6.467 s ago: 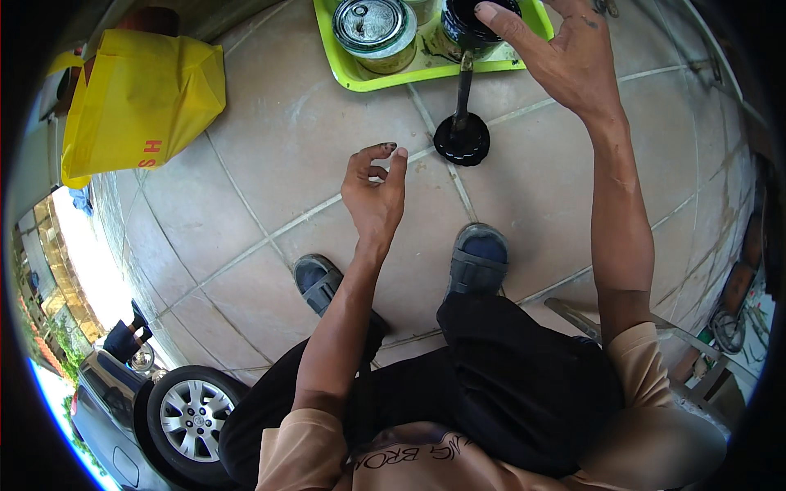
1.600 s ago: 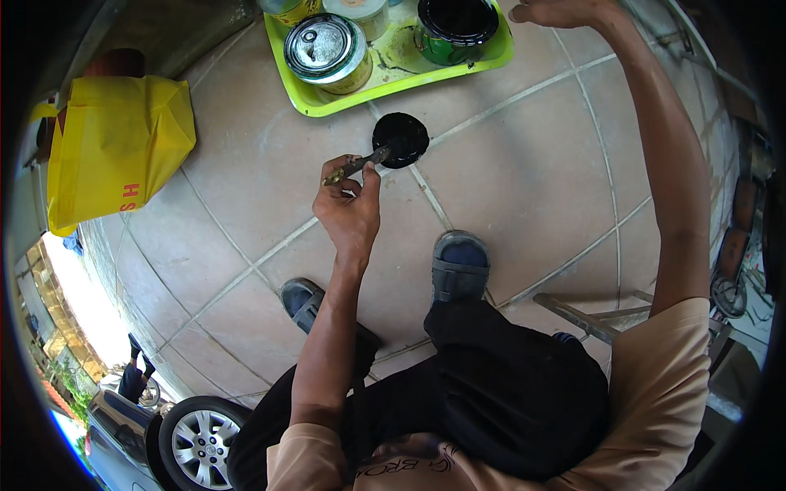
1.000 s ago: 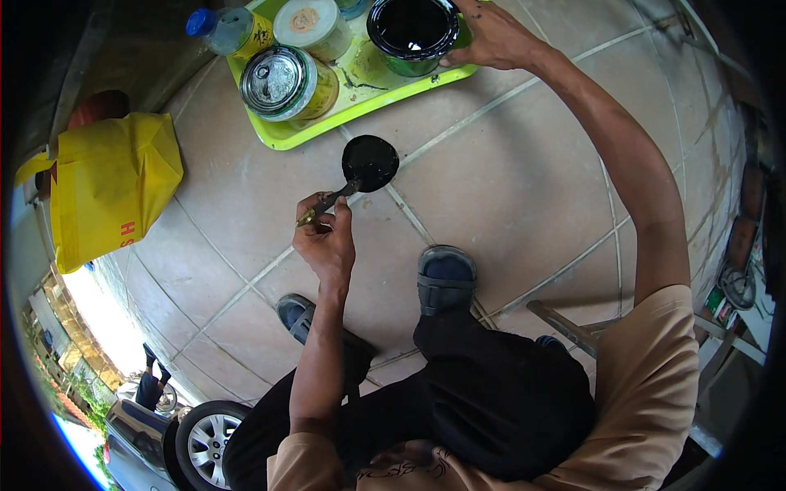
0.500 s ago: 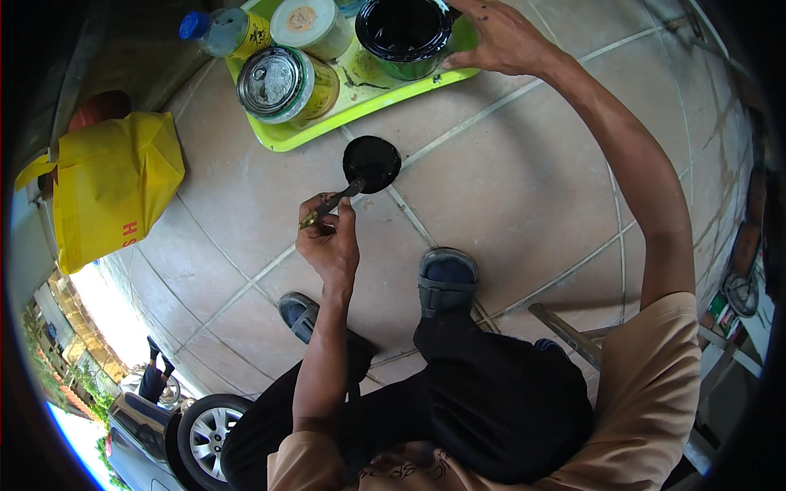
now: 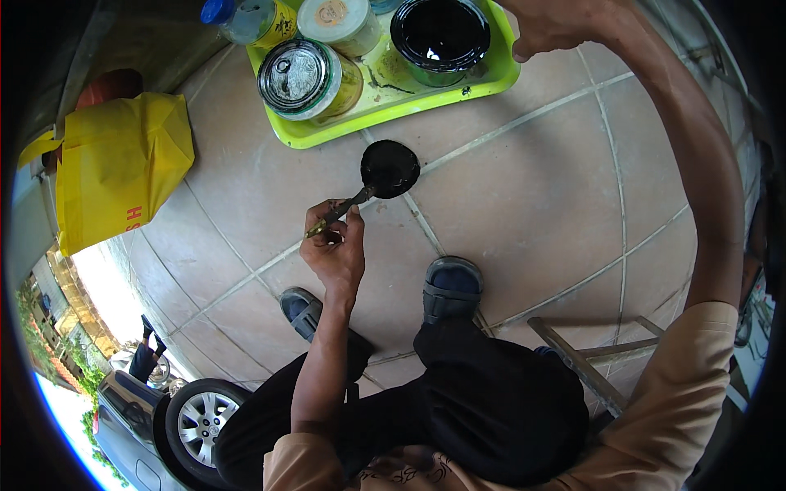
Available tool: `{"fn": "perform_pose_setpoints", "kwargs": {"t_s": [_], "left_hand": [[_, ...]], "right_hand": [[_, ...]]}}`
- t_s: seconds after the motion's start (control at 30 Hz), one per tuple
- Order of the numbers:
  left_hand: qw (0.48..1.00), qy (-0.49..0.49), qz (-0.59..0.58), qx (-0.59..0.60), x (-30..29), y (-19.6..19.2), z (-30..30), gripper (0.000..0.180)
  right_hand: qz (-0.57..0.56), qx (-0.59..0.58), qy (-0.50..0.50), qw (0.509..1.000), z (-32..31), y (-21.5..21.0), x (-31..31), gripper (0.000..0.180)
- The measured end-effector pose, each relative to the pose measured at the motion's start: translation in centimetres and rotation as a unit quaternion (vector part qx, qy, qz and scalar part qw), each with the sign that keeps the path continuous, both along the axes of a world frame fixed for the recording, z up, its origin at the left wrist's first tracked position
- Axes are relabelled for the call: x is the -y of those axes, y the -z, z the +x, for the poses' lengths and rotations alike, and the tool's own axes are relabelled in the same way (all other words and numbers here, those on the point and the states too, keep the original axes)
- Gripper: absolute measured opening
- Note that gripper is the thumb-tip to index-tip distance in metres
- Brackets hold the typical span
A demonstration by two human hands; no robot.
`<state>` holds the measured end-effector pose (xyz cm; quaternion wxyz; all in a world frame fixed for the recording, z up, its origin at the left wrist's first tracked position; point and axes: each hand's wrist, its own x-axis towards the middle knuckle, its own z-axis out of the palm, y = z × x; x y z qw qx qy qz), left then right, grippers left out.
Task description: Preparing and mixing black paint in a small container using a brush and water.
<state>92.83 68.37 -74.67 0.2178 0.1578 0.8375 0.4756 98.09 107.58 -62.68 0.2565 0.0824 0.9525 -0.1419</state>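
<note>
Pinched in the fingers of my left hand (image 5: 336, 254) is a short dark handle (image 5: 344, 214) with a brassy end. It runs up to a round head (image 5: 390, 168) coated in glossy black, so the whole looks like a ladle. That head is over the tiled floor, just in front of a lime-green tray (image 5: 307, 139). On the tray's right side stands an open can of black paint (image 5: 440, 37). My right hand (image 5: 565, 29) is at the tray's right edge, its thumb close to the rim. The frame's top cuts off its other fingers.
The tray also carries a lidded glass jar (image 5: 299, 82), a white-topped tub (image 5: 337, 20) and a blue-capped bottle (image 5: 246, 20). A yellow bag (image 5: 123, 168) stands at left. A metal-legged stool (image 5: 589, 368) is by my right leg. A car wheel (image 5: 205, 421) is lower left.
My right hand has moved right, off the side of the paint can. My left hand keeps its hold, and the black head stays near the tray's front. The view has shifted slightly.
</note>
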Motion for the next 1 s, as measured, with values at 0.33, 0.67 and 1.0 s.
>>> {"fn": "perform_pose_setpoints", "kwargs": {"t_s": [0.33, 0.67, 1.0], "left_hand": [[1.000, 0.012, -0.013, -0.024, 0.2, -0.1, -0.1, 0.016], [0.999, 0.009, -0.016, -0.033, 0.1, -0.1, 0.2, 0.016], [0.999, -0.002, -0.009, -0.040, -0.2, -0.2, 0.4, 0.018]], "right_hand": [[-0.048, 0.038, -0.083, 0.995, -2.6, 1.3, 0.4, 0.074], [-0.025, -0.044, 0.038, 0.998, -0.7, 2.2, 1.7, 0.086], [-0.135, -0.251, 0.096, 0.954, 3.9, 9.1, 1.3, 0.101]]}}
